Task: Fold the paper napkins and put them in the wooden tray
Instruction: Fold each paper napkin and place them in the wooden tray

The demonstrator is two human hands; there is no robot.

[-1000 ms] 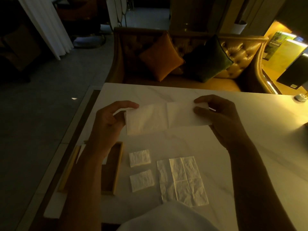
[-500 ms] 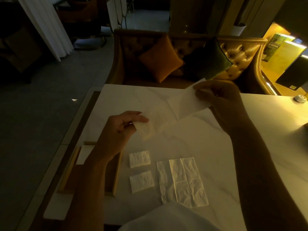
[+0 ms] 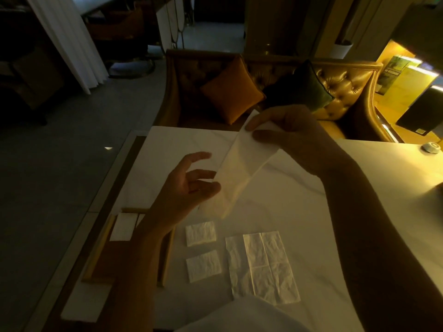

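Pinching top of napkin with right hand, letting it hang free below the grip; left hand open beside it, probably reaching to catch the lower end for folding.

A single wide-angle view, worn on the person's head, looks forward and steeply down over the pale surface; both forearms enter from the near edge, and the hands sit close, mid-frame; the wooden tray lies near left; the far half of the frame takes in a tufted sofa beyond the surface and dim floor to the left; straight lines bow toward the edges.
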